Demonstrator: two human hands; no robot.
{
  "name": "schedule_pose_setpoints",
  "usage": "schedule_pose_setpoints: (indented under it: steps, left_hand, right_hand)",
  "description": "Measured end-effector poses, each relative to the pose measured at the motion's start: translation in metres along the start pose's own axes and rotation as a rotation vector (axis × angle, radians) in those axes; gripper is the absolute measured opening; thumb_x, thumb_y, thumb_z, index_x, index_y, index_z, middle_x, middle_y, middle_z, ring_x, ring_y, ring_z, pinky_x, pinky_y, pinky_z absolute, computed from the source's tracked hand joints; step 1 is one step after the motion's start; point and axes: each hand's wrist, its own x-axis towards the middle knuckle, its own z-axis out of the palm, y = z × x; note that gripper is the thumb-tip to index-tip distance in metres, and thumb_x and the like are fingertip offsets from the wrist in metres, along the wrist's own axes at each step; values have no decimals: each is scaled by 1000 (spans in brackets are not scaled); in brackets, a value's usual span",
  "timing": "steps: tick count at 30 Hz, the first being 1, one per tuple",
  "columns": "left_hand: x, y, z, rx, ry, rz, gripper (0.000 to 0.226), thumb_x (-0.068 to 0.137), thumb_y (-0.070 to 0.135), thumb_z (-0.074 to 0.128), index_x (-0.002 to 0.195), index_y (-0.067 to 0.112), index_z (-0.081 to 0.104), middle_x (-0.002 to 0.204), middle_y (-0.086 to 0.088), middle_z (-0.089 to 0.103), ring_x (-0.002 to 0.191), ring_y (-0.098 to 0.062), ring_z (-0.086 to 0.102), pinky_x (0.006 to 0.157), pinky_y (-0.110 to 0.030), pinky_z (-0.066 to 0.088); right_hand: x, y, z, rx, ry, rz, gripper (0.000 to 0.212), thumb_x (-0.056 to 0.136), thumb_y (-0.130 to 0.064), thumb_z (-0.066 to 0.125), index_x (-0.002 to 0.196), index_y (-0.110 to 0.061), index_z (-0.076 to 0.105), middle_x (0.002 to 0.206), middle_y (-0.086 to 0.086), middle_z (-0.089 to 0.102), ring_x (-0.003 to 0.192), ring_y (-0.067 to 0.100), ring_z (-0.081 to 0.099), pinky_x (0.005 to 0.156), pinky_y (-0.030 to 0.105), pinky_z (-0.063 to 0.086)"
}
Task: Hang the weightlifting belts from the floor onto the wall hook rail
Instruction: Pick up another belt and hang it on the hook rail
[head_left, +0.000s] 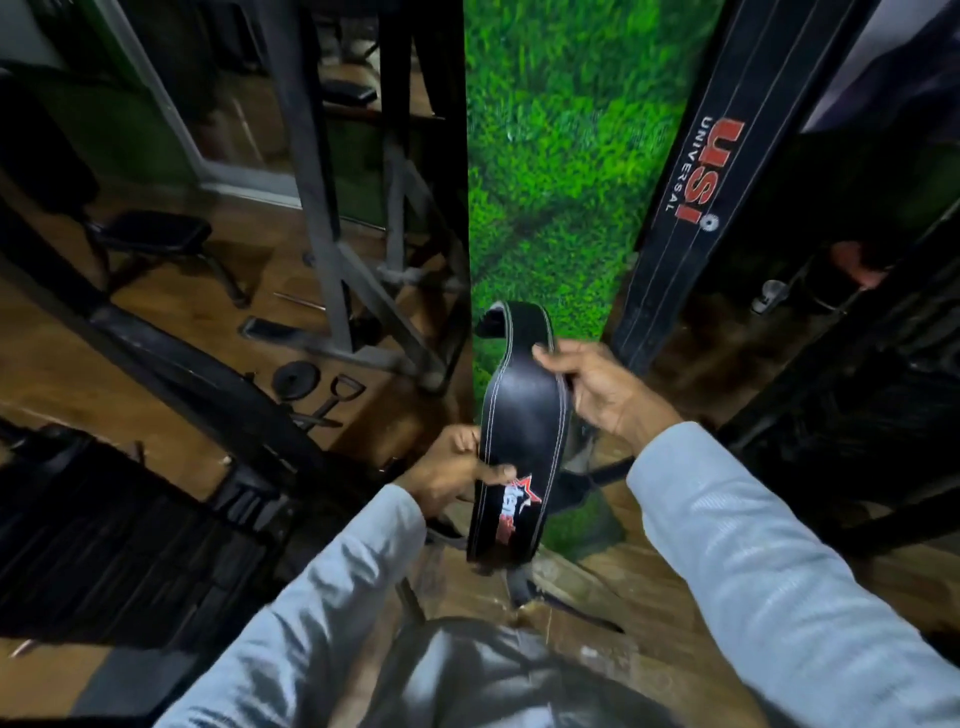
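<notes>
Now black belt (522, 415), white stitching, red star logo; left hand (453, 475) pinches edge; right hand (602, 387) grips opposite edge.

Held belt (519, 410) left of hanging belt (691, 176).

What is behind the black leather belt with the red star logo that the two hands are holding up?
Behind the black leather belt with the red star logo is a green grass-print wall panel, with wooden floor lower down. The belt covers whatever lies directly behind it.

Light grey ribbed long sleeves (737, 561)
</notes>
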Motion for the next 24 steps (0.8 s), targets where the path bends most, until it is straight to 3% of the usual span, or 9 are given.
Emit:
schedule_pose_setpoints:
  steps: [1, 5, 10, 13, 15, 17, 19, 21, 24]
  left_hand:
    - [-4, 1, -1, -24, -43, -37, 28, 78, -11, 77, 106, -12, 71, 97, -19, 75, 82, -24, 72, 75, -31, 60]
    - [2, 35, -10, -303, -98, 0, 37, 87, 6, 66, 123, 0, 65, 104, -8, 76, 87, -16, 73, 80, -29, 60]
    - [26, 77, -12, -148, 161, 37, 21, 82, -7, 76, 83, 14, 72, 84, -5, 71, 73, -15, 70, 82, -33, 55]
    - [21, 70, -12, -84, 176, 41, 25, 80, -8, 75, 105, -9, 71, 103, -20, 73, 92, -27, 70, 89, -37, 56]
    - [19, 58, -14, -66, 157, 34, 41, 75, -5, 78, 115, -11, 68, 109, -22, 70, 101, -27, 65, 90, -35, 55]
    - [12, 51, -11, -47, 155, 34, 36, 76, -10, 76, 112, -6, 73, 107, -21, 71, 98, -24, 64, 86, -30, 53]
    - [7, 43, -7, -18, 133, 33, 30, 79, -16, 73, 104, 0, 78, 102, -17, 74, 92, -19, 67, 85, -30, 53]
    - [2, 35, -5, 0, 111, 11, 28, 79, -12, 76, 105, -4, 77, 102, -18, 74, 96, -23, 66, 91, -34, 51]
    - [1, 34, -5, -22, 47, -11, 44, 68, 23, 92, 99, -3, 74, 93, -16, 64, 92, -28, 52, 84, -36, 44]
  right_hand:
    - [0, 5, 0, -18, 15, 5, 105, 44, -30, 104, 133, 3, 60, 130, 18, 68, 122, 29, 66, 107, 48, 53]
    - [-17, 41, -2, -54, -27, 14, 21, 82, 8, 74, 101, -3, 73, 93, 9, 74, 88, 21, 65, 87, 30, 54]
    - [-24, 63, 7, -204, -47, 23, 15, 84, 1, 79, 90, -13, 78, 81, -5, 77, 77, 6, 67, 80, 22, 48]
    - [-30, 48, 9, -135, 8, 92, 18, 87, -30, 79, 97, -17, 73, 84, -5, 76, 80, 10, 67, 80, 27, 53]
    - [-27, 36, 7, -145, 35, 144, 39, 88, -56, 68, 99, -19, 71, 86, -2, 74, 78, 12, 66, 80, 31, 54]
    - [-23, 24, 11, -104, 30, 142, 55, 79, -70, 70, 103, -21, 69, 93, -1, 71, 78, 11, 63, 77, 31, 50]
    - [-14, 13, 16, 97, 56, 93, 56, 75, -59, 82, 114, -22, 67, 109, 6, 65, 84, 14, 62, 85, 33, 51]
    - [-13, 3, 22, 188, 61, -1, 28, 90, -31, 77, 111, -14, 71, 107, 9, 69, 88, 17, 66, 91, 36, 54]
    - [-20, 0, 26, 31, 136, -142, 6, 95, -9, 70, 93, -12, 75, 94, -2, 77, 94, 11, 68, 95, 30, 50]
